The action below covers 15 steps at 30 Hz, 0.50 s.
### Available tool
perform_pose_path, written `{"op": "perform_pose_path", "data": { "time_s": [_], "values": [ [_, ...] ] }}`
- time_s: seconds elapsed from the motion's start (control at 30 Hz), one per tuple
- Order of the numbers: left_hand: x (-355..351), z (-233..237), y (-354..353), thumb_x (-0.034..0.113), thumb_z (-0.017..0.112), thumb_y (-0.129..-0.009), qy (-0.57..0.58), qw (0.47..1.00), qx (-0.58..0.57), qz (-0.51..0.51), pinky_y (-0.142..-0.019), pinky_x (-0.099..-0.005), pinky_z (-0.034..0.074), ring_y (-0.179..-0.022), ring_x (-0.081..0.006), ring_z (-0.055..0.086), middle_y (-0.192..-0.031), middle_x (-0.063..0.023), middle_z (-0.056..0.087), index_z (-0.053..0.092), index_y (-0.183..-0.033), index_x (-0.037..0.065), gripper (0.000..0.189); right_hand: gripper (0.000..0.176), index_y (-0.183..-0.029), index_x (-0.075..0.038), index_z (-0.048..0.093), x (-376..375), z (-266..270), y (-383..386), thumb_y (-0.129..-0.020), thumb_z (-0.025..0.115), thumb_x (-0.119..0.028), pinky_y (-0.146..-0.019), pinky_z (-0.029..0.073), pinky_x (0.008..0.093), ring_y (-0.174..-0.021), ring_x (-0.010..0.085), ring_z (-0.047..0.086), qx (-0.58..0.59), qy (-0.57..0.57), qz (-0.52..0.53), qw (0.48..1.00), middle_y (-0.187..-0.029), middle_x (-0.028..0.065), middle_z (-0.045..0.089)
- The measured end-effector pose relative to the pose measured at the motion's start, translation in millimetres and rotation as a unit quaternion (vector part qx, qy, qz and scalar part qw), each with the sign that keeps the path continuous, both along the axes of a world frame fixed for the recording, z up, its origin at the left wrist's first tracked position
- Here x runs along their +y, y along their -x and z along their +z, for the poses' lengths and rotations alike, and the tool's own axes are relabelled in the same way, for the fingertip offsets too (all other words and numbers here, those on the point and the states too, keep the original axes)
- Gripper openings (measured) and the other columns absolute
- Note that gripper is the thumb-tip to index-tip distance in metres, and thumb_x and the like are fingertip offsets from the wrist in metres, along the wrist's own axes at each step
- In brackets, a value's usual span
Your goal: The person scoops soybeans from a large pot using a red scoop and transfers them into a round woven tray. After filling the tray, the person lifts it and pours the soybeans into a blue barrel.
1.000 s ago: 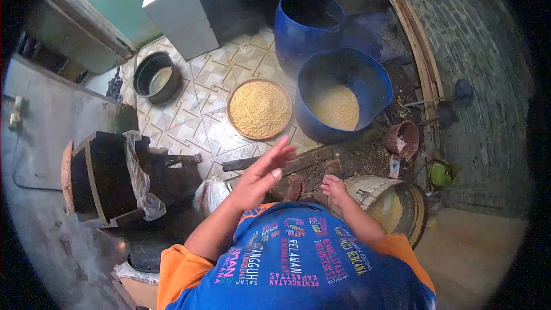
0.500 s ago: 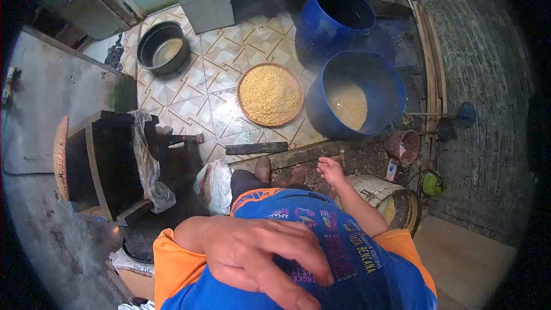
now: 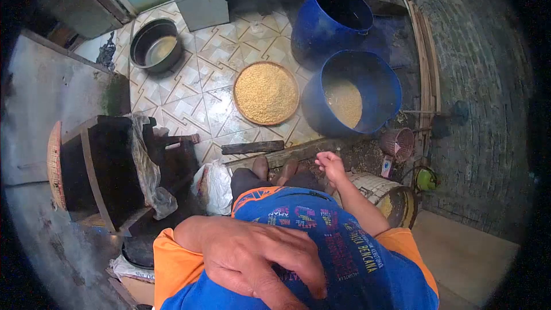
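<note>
My left hand [image 3: 258, 258] is large and close to the camera, in front of the blue shirt [image 3: 367, 252]. Its fingers are apart and slightly bent, with nothing seen in them. Farther forward, my right hand [image 3: 330, 166] hangs above the ground with its fingers curled in; no object shows in it. It is nearest to a pale barrel [image 3: 367, 185] with yellowish contents. Beyond the feet, a round tray [image 3: 236, 103] heaped with yellow grains or beans lies on the tiles. A blue tub [image 3: 381, 103] beside it holds more of them.
A wooden strip [image 3: 252, 147] lies along the tile edge. A black basin [image 3: 138, 60] stands at the upper left, a second blue barrel [image 3: 310, 28] at the back. To the left is a dark stove-like structure [image 3: 109, 166] with plastic sheeting; a pink basket [image 3: 396, 144] sits at right.
The view has shifted slightly, and both feet and dark trouser legs now show more clearly. My left hand's fingers have bent down a little. My right hand stays curled in nearly the same place.
</note>
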<state>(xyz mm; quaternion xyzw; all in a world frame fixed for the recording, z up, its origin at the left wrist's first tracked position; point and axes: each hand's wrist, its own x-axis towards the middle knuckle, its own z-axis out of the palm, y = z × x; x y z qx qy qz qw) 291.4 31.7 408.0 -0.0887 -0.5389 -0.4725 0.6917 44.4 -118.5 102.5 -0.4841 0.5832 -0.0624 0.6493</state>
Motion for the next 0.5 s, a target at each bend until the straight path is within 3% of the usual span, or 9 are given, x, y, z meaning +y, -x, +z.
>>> {"op": "perform_pose_path", "data": {
  "time_s": [0.13, 0.2, 0.23, 0.33, 0.4, 0.47, 0.5],
  "values": [
    [4.9, 2.3, 2.7, 0.009, 0.044, -0.084, -0.003, 1.0, -0.013, 0.003, -0.068, -0.0381, 0.042, -0.082, -0.0326, 0.054, -0.095, -0.0206, 0.052, 0.062, -0.092, 0.005, 0.02, 0.018, -0.093, -0.003, 0.054, -9.0, -1.5, -8.1, -0.081, 0.053, -0.016, -0.059, 0.041, 0.0226, -0.072, 0.0107, 0.055, -0.014, 0.044, 0.014, 0.999, -0.084, 0.003, 0.056],
    [6.9, 4.6, -5.8, 0.024, 0.028, -0.089, 0.01, 0.991, -0.132, -0.021, -0.074, -0.0413, 0.037, -0.089, -0.034, 0.047, -0.103, -0.0211, 0.045, 0.054, -0.1, 0.001, 0.036, 0.018, -0.092, -0.002, 0.053, -14.6, 2.2, -13.3, -0.081, 0.053, -0.016, -0.056, 0.043, 0.0226, -0.068, 0.0113, 0.055, -0.051, 0.029, -0.01, 0.998, -0.081, 0.005, 0.056],
    [7.0, 7.6, -3.9, 0.024, 0.028, -0.089, 0.011, 0.99, -0.139, -0.018, -0.074, -0.0413, 0.037, -0.089, -0.034, 0.047, -0.103, -0.0211, 0.045, 0.054, -0.1, 0.001, 0.036, 0.018, -0.092, -0.002, 0.053, -17.8, 3.4, -14.9, -0.081, 0.053, -0.016, -0.056, 0.043, 0.0226, -0.068, 0.0113, 0.055, -0.057, 0.031, -0.008, 0.998, -0.081, 0.005, 0.056],
    [5.5, 21.0, 5.0, 0.023, 0.029, -0.089, 0.007, 0.985, -0.172, -0.029, -0.076, -0.0419, 0.036, -0.09, -0.0345, 0.047, -0.105, -0.0214, 0.045, 0.054, -0.1, 0.001, 0.035, 0.016, -0.093, -0.002, 0.052, -26.6, 6.8, -17.8, -0.08, 0.051, -0.011, -0.056, 0.042, 0.0208, -0.064, 0.0099, 0.054, -0.033, 0.079, 0.026, 0.996, -0.077, 0.0045, 0.055],
    [3.3, 33.4, 12.2, 0.011, 0.045, -0.084, -0.047, 0.983, -0.175, -0.034, -0.068, -0.039, 0.042, -0.083, -0.0324, 0.054, -0.095, -0.02, 0.052, 0.062, -0.094, 0.007, 0.02, 0.016, -0.093, -0.002, 0.052, -34.6, 13.7, -20.1, -0.079, 0.051, -0.01, -0.057, 0.043, 0.0216, -0.064, 0.01, 0.053, -0.035, 0.08, -0.013, 0.996, -0.077, 0.0046, 0.055],
    [-2.4, 37.1, 18.5, 0.012, 0.046, -0.084, -0.037, 0.979, -0.197, -0.031, -0.069, -0.0395, 0.041, -0.083, -0.0325, 0.053, -0.097, -0.0197, 0.052, 0.062, -0.095, 0.008, 0.019, 0.018, -0.096, -0.002, 0.052, -43.3, 15.1, -15.4, -0.078, 0.051, -0.009, -0.06, 0.044, 0.0225, -0.068, 0.0108, 0.054, -0.032, 0.052, -0.017, 0.998, -0.081, 0.0053, 0.056],
    [-5.4, 37.6, 21.6, 0.014, 0.047, -0.084, -0.028, 0.977, -0.211, -0.026, -0.07, -0.0399, 0.041, -0.083, -0.0325, 0.053, -0.098, -0.0195, 0.052, 0.062, -0.095, 0.009, 0.019, 0.021, -0.098, -0.002, 0.052, -46.6, 6.7, -10.7, -0.078, 0.052, -0.008, -0.064, 0.044, 0.0243, -0.076, 0.013, 0.054, -0.03, 0.126, -0.011, 0.992, -0.087, 0.0075, 0.056]
  ]
}}
